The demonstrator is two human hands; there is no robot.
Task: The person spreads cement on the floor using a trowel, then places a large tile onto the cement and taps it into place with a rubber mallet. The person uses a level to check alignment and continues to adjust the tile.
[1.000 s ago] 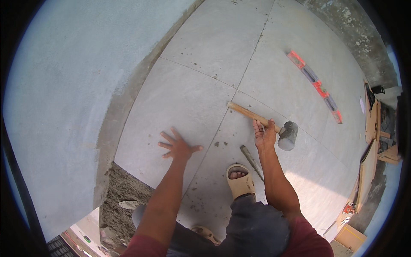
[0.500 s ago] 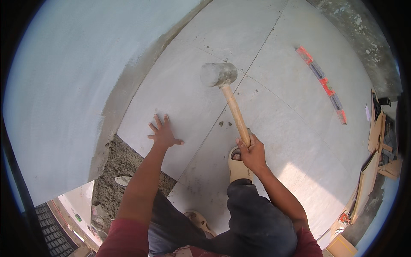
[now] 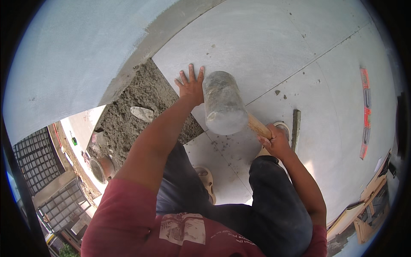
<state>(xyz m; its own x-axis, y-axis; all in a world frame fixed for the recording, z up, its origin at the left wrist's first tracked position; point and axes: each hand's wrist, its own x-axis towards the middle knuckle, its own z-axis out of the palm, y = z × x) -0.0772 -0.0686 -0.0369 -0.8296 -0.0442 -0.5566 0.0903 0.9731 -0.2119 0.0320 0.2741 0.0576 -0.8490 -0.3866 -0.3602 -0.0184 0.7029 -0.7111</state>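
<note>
My right hand (image 3: 275,143) is wrapped round the wooden handle of a mallet (image 3: 224,103). The mallet's large grey head, smeared with pale dust, is up close to the camera, above the floor and beside my left hand. With fingers spread, my left hand (image 3: 191,88) lies on a big grey floor tile (image 3: 252,38) close to its edge. Left of that edge is a bed of rough wet mortar (image 3: 143,92), partly hidden by my left forearm. A pale, smeared oval thing (image 3: 142,113) rests on the mortar; its kind is unclear.
A painted wall (image 3: 85,55) rises at the left. On the tiles at the right lies an orange and grey spirit level (image 3: 366,111). A thin dark strip (image 3: 296,128) is by my right foot. A bucket (image 3: 101,169) and metal grilles (image 3: 38,150) appear at lower left, wood scraps (image 3: 366,205) at lower right.
The mallet head has come up much nearer the camera. The view has shifted, showing more mortar and the bucket. My left hand stays spread on the tile, now close to its mortar-side edge.
</note>
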